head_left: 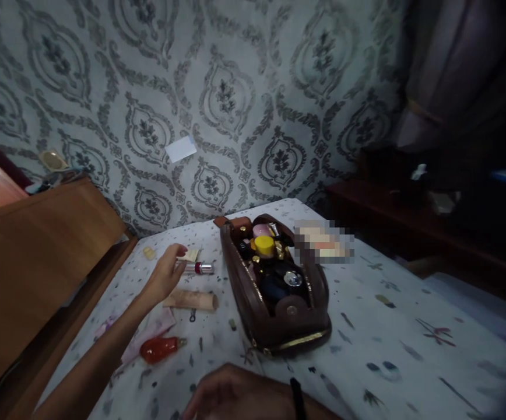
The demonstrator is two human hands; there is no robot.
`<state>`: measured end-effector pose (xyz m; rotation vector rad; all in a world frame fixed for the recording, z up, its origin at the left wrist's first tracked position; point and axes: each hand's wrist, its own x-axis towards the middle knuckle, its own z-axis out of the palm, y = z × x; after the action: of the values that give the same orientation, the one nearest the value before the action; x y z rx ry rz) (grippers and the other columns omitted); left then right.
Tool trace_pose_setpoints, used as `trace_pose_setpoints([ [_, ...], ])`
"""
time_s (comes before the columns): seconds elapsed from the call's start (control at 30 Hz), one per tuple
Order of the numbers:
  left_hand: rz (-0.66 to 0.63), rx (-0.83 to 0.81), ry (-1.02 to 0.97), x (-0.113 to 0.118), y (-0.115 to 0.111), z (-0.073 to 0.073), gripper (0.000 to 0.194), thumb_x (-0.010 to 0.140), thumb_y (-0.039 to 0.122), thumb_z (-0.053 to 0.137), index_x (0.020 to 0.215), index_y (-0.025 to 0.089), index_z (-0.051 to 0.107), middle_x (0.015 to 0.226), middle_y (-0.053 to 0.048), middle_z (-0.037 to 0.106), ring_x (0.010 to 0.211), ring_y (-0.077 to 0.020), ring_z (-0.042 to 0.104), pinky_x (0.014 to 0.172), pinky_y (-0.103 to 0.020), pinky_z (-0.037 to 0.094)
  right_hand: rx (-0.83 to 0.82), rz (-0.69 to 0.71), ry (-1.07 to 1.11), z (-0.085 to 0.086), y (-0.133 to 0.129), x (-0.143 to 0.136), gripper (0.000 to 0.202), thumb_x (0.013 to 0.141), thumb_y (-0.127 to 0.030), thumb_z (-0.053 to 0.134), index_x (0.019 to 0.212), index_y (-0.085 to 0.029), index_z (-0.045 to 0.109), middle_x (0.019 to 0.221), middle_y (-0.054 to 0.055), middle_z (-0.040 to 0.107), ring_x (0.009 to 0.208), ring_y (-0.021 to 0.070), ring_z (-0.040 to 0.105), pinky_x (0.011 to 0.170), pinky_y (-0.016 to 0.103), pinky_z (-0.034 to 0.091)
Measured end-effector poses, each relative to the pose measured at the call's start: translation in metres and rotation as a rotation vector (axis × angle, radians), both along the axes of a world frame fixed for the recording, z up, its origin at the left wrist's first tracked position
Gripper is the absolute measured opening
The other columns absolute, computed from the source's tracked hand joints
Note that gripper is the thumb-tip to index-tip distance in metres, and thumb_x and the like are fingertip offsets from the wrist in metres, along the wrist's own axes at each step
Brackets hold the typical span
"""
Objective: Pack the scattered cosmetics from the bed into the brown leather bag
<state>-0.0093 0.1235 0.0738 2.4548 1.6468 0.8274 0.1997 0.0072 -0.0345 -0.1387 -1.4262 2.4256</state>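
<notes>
My left hand [168, 271] reaches over the bed, its thumb and fingers closed around the near end of a small cream-coloured tube [190, 255]. Right beside the thumb lies a silver and dark red lipstick-like tube [204, 268]. Closer to me are a beige tube [196, 300] and a red bottle [159, 349] with a narrow tip. A brown zip bag [246, 297] stands open to the right, packed with small items, among them a yellow round lid [263, 246]. My right hand [231, 391] is low in front of the bag, fingers loosely apart and partly cut off, holding nothing visible.
Everything lies on a white patterned sheet [366, 326]. A wooden headboard-like panel [47, 245] rises at left, and a patterned wall [235, 146] closes the back. A blurred-out flat item [325, 240] sits beyond the bag. Dark furniture [366, 204] stands at right.
</notes>
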Motion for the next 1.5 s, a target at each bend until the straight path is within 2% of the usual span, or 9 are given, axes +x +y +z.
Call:
trace_pose_setpoints([
  [0.2,0.219,-0.114,-0.019,-0.077,-0.033,-0.052,0.017,0.085,0.025,0.046,0.101,0.022,0.052,0.104,-0.007,0.061,0.103,-0.0236,0.061,0.092,-0.044,0.052,-0.149,-0.303,-0.098,0.013,0.003,-0.007,0.048,0.071,-0.057,0.077,0.087,-0.013,0.069,0.073,0.005,0.071,0.059,0.0105,0.064,0.053,0.019,0.038],
  [0.37,0.312,-0.160,-0.090,-0.091,-0.063,-0.078,0.025,0.088,0.024,0.044,0.110,0.021,0.055,0.114,-0.008,0.061,0.108,-0.0246,0.060,0.094,-0.044,0.051,-0.102,-0.544,-0.158,0.017,0.019,-0.023,0.045,0.071,-0.057,0.075,0.084,-0.014,0.067,0.071,0.003,0.069,0.059,0.0106,0.060,0.057,0.022,0.038],
  [0.53,0.167,-0.194,-0.085,-0.096,-0.063,-0.088,0.029,0.090,0.026,0.048,0.118,0.022,0.054,0.121,-0.009,0.060,0.116,-0.0244,0.058,0.103,-0.042,0.048,0.111,-0.773,-0.224,0.010,0.033,-0.046,0.049,0.069,-0.063,0.072,0.081,-0.017,0.062,0.064,0.001,0.065,0.055,0.0118,0.055,0.055,0.025,0.037],
  [0.67,0.059,-0.207,-0.040,-0.096,-0.053,-0.091,0.040,0.089,0.021,0.049,0.129,0.020,0.051,0.135,-0.012,0.053,0.129,-0.0238,0.050,0.112,-0.041,0.041,0.218,-0.822,-0.261,-0.003,0.035,-0.055,0.045,0.075,-0.063,0.066,0.082,-0.018,0.060,0.063,0.000,0.062,0.054,0.0118,0.053,0.053,0.025,0.037],
  [0.83,0.004,-0.285,0.113,-0.085,-0.043,-0.090,0.062,0.083,0.018,0.057,0.143,0.018,0.043,0.157,-0.017,0.032,0.145,-0.0293,0.033,0.117,-0.048,0.033,0.283,-0.779,-0.293,-0.011,0.035,-0.053,0.043,0.078,-0.060,0.067,0.085,-0.019,0.060,0.063,-0.001,0.061,0.054,0.0113,0.052,0.051,0.024,0.037],
  [0.97,-0.051,-0.286,0.299,-0.066,-0.043,-0.082,0.066,0.082,0.012,0.054,0.146,0.021,0.040,0.158,-0.014,0.035,0.148,-0.0288,0.029,0.118,-0.050,0.028,0.270,-0.760,-0.306,-0.011,0.038,-0.052,0.046,0.077,-0.063,0.066,0.087,-0.018,0.059,0.063,-0.001,0.061,0.052,0.0108,0.051,0.049,0.023,0.035],
  [1.2,-0.077,-0.254,0.494,-0.033,-0.049,-0.061,0.048,0.088,0.008,0.043,0.134,0.020,0.050,0.131,-0.014,0.060,0.122,-0.0286,0.054,0.102,-0.046,0.040,0.244,-0.749,-0.287,-0.013,0.041,-0.050,0.051,0.073,-0.066,0.069,0.085,-0.018,0.059,0.063,-0.001,0.062,0.051,0.0103,0.051,0.050,0.024,0.038],
  [1.37,-0.049,-0.271,0.513,-0.033,-0.046,-0.051,0.027,0.090,0.015,0.049,0.115,0.022,0.056,0.120,-0.010,0.062,0.114,-0.0272,0.055,0.093,-0.040,0.044,0.206,-0.771,-0.270,-0.011,0.043,-0.049,0.055,0.070,-0.067,0.072,0.085,-0.016,0.064,0.068,0.003,0.066,0.056,0.0128,0.057,0.052,0.025,0.040],
  [1.5,-0.018,-0.263,0.489,-0.037,-0.047,-0.050,0.023,0.091,0.019,0.051,0.113,0.023,0.054,0.121,-0.009,0.061,0.114,-0.0266,0.052,0.094,-0.041,0.043,0.192,-0.806,-0.291,-0.013,0.046,-0.049,0.052,0.067,-0.064,0.075,0.083,-0.015,0.069,0.069,0.004,0.067,0.059,0.0155,0.060,0.055,0.027,0.043],
])
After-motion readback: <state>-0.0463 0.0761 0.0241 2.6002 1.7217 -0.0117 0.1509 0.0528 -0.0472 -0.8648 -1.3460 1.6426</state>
